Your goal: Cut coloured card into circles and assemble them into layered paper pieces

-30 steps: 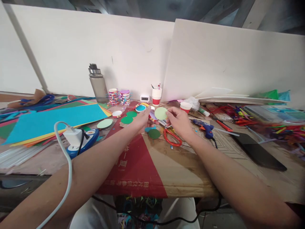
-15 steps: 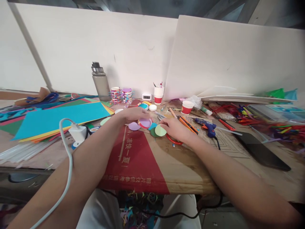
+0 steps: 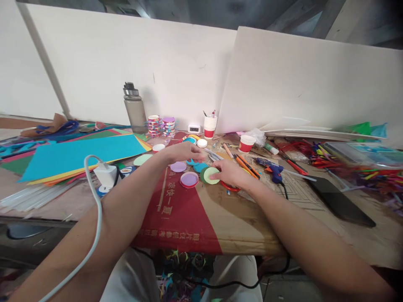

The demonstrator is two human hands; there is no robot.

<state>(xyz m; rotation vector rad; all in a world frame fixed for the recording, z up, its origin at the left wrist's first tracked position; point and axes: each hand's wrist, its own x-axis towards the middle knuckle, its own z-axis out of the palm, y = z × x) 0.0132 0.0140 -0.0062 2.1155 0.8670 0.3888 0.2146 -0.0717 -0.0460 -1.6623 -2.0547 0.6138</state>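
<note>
The right hand (image 3: 232, 173) has its grip pinched closed on the right edge of a pale-green paper disc (image 3: 210, 176), which lies partly over a dark-green disc (image 3: 202, 174) above the cardboard-covered tabletop (image 3: 245, 226). The left hand (image 3: 189, 152) hovers palm down with fingers loosely bent near a blue disc (image 3: 199, 167), and whether its grip has hold of anything cannot be told. Just left of the pale-green disc sits a red-rimmed purple round piece (image 3: 189, 180), with a flat lavender disc (image 3: 178, 167) behind it.
</note>
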